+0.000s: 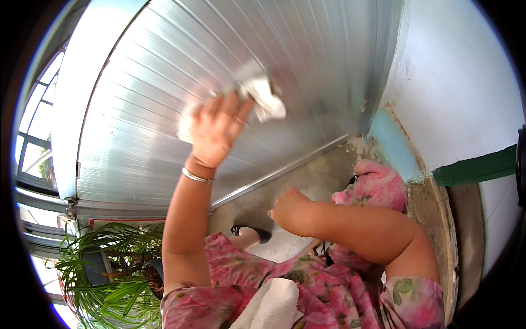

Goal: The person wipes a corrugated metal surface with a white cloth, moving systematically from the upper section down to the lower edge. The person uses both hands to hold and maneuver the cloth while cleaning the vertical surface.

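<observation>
My left hand (216, 126), with a silver bangle at the wrist, is pressed over a white cloth (263, 98) against a ribbed silver metal panel (148, 109). The cloth sticks out past the fingertips and at the left side of the palm, and is somewhat blurred. Lower down and to the right, my right hand (291, 211) hangs in the air in front of my body. Its fingers are curled into a loose fist, and nothing shows in it.
A green leafy plant (118, 274) stands at lower left, near a barred window (41, 120). To the right are a white wall (460, 71) with a green band (476, 164). A metal rail (279, 170) edges the panel's foot. A white towel (271, 304) lies against my pink flowered clothing.
</observation>
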{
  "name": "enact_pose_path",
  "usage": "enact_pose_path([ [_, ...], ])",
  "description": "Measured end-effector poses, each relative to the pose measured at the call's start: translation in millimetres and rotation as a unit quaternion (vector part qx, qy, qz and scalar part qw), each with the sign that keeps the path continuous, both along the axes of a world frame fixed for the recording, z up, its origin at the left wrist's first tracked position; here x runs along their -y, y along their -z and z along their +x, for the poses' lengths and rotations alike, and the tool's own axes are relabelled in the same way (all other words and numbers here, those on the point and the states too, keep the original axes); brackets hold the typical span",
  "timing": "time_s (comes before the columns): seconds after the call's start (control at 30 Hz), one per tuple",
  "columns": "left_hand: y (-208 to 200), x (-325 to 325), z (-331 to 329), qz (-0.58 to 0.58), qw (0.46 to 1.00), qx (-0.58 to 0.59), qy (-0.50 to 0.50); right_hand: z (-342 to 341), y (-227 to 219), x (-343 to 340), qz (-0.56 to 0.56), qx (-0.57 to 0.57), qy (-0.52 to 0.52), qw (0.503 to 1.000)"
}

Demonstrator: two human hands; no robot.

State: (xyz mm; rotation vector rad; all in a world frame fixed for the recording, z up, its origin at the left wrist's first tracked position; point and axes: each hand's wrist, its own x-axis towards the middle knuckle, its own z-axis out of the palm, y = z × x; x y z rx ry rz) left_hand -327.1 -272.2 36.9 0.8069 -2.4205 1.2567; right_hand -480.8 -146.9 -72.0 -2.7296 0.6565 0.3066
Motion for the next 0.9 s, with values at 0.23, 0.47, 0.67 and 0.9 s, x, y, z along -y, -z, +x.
enact_pose_path([
  [0.23,6,-11,26,0.001,0.997,0.071,-0.021,5,-11,14,-0.031,-0.044,0.005,0.999],
  [0.47,-137,8,48,-0.18,0.971,-0.155,0.005,-3,-6,7,-0.028,0.01,-0.001,1.0],
  [0.67,-75,0,47,-0.148,0.977,-0.152,0.023,6,-29,-4,-0.013,-0.031,-0.04,0.999],
  [0.9,60,-8,37,0.01,1.0,-0.004,0.0,2,-35,-12,-0.04,-0.081,-0.119,0.989],
])
